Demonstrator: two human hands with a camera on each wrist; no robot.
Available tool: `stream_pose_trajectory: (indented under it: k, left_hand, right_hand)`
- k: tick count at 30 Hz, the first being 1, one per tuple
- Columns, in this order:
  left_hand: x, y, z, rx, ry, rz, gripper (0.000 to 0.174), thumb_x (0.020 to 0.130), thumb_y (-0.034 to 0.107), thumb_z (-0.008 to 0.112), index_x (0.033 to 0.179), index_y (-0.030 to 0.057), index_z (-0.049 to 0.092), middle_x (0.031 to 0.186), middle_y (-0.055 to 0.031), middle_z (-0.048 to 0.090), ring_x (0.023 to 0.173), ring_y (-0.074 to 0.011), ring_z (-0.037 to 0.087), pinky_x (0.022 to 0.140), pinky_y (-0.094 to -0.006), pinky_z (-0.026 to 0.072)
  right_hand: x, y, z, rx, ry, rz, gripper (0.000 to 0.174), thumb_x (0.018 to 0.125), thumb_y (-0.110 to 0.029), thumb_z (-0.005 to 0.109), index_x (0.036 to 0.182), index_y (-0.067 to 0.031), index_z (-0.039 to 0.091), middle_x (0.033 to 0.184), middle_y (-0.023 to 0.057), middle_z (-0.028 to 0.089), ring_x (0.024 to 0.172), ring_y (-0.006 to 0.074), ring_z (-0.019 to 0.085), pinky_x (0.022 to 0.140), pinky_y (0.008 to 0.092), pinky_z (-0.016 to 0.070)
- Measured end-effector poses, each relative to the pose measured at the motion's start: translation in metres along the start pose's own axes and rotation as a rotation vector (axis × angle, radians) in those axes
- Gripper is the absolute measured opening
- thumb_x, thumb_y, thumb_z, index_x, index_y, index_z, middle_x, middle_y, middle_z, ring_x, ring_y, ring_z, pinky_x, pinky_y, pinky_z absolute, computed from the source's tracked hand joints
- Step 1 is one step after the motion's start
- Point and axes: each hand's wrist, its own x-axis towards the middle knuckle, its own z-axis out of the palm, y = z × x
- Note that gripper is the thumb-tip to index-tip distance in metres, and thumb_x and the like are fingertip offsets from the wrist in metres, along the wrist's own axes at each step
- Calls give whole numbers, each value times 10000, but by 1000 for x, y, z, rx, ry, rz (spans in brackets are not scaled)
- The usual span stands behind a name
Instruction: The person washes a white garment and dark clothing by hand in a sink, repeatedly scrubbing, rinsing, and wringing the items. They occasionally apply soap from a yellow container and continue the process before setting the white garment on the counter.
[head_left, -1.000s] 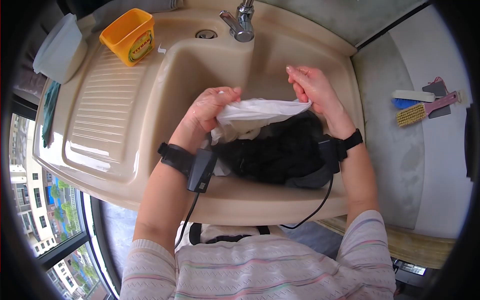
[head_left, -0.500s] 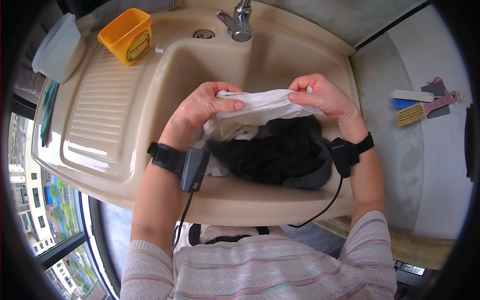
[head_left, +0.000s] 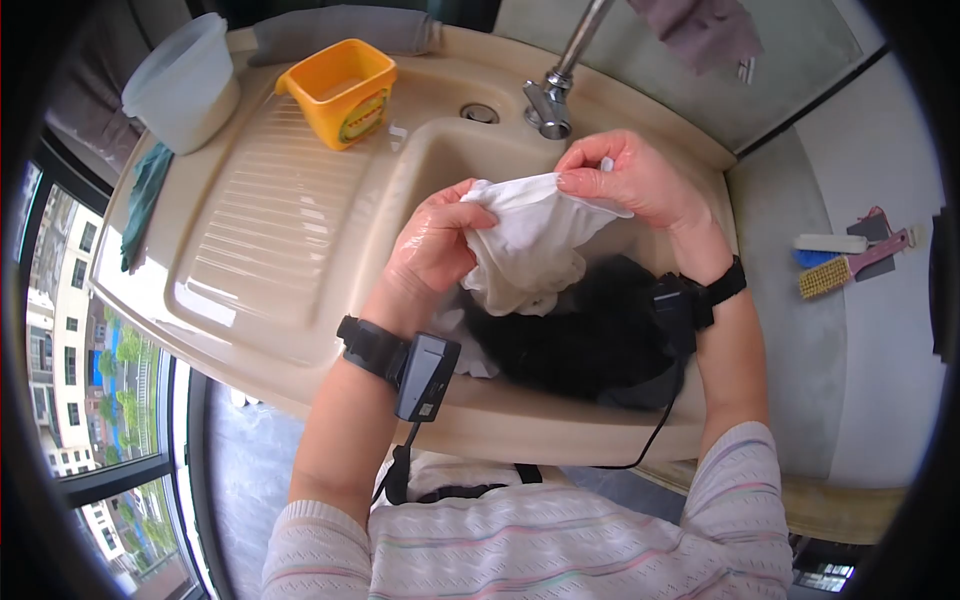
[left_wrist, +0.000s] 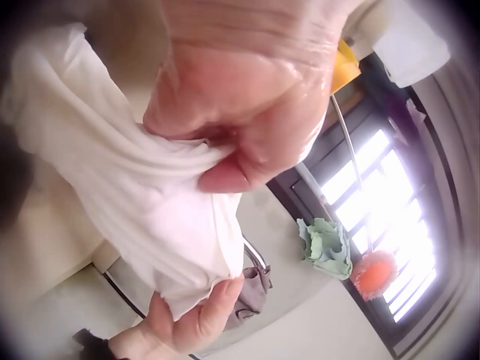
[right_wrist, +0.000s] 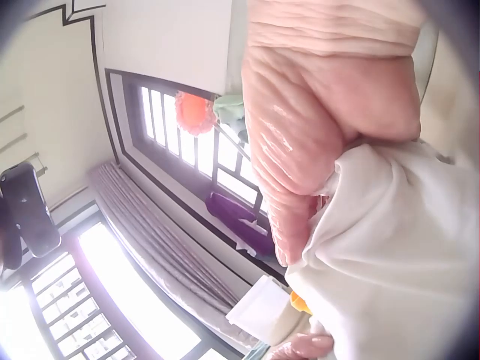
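Observation:
Wet and wrinkled, a white cloth (head_left: 525, 235) hangs stretched between both hands above the sink (head_left: 480, 410). My left hand (head_left: 432, 240) grips its left end, thumb over the fabric. At its upper right edge, my right hand (head_left: 635, 185) pinches the hem between thumb and fingers. The left wrist view shows the cloth (left_wrist: 142, 187) bunched under the left thumb. In the right wrist view the cloth (right_wrist: 405, 247) drapes from the wet right hand (right_wrist: 315, 112). A dark garment (head_left: 575, 335) lies in the basin below, beside some pale fabric (head_left: 475, 355).
A yellow tub (head_left: 345, 95) and a translucent white container (head_left: 185, 85) stand on the ribbed drainboard (head_left: 260, 220), near a green cloth (head_left: 147, 200). The faucet (head_left: 550, 105) rises behind the basins. At right lie a yellow-bristled brush (head_left: 835, 275) and a blue-and-white brush (head_left: 830, 245).
Both hands first pulled the cloth into a taut, level band; now it slopes up to the right and hangs lower. The right hand has regripped the edge. The head view has shifted.

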Motion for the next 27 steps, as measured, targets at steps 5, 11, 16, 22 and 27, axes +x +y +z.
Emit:
stream_pose_trajectory:
  k: [5, 11, 16, 22, 27]
  left_hand:
    - [-19, 24, -10, -205, -53, 42, 483, 684, -100, 382, 1164, -69, 420, 1151, -179, 489, 1071, -286, 482, 956, -378, 369]
    - [-28, 49, -47, -399, -20, 142, 467, 725, -48, 393, 1192, -59, 404, 1207, -174, 450, 1123, -294, 436, 991, -398, 321]
    - [-25, 47, -70, -558, 54, 174, 410, 788, 12, 373, 1193, -42, 407, 1211, -161, 450, 1124, -292, 433, 988, -406, 321]
    - [-25, 49, -71, -632, 207, 223, 405, 855, 99, 333, 1230, -52, 370, 1261, -175, 410, 1172, -306, 387, 1024, -430, 262]
    - [-24, 49, -74, -651, 265, 233, 360, 873, 100, 301, 1188, -40, 406, 1189, -163, 464, 1107, -293, 444, 980, -422, 325]
  right_hand:
    - [67, -10, 17, -72, -112, -42, 157, 769, -172, 647, 823, -24, 642, 732, -20, 589, 710, 39, 500, 655, 192, 406]
    - [147, 9, 39, -181, -175, 8, 158, 775, -174, 629, 830, -26, 631, 748, -30, 586, 727, 45, 505, 666, 192, 402]
    - [214, 5, 52, -428, 111, -238, 196, 785, -162, 595, 910, -14, 621, 815, 29, 624, 788, 77, 540, 720, 218, 425]
    - [254, -32, 97, -827, -53, -374, 465, 804, -434, 522, 969, -8, 607, 844, 126, 621, 783, 187, 574, 733, 278, 437]
    - [283, -33, 105, -974, -364, -95, 559, 784, -521, 504, 954, 2, 605, 843, 135, 616, 799, 229, 574, 729, 309, 433]
